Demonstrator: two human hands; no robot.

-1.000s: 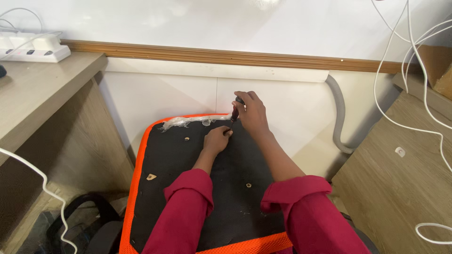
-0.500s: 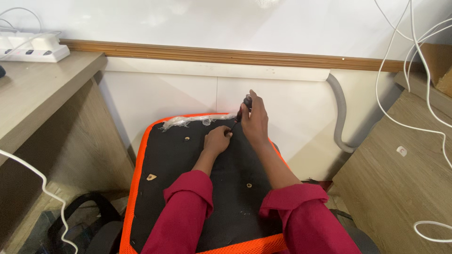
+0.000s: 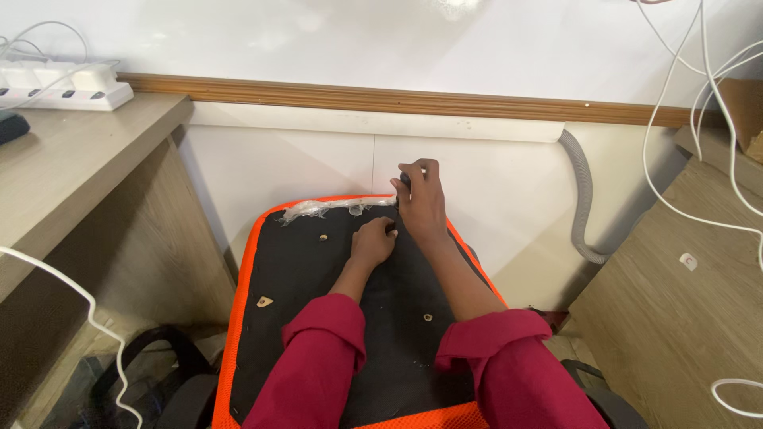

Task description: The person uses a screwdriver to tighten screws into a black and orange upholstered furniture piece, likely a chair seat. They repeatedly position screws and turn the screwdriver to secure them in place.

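My right hand [image 3: 421, 202] has lifted the small dark tool [image 3: 405, 179], fingers closed around it, above the far edge of the black orange-rimmed chair seat panel [image 3: 318, 278]; my left hand [image 3: 373, 241], fingers curled, stays pressed on the panel.

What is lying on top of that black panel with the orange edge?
On the black panel rest both hands: the left hand pressed down, the right hand gripping a dark tool. Crumpled clear plastic lies at the far edge. The tool's tip is hidden by the hands.
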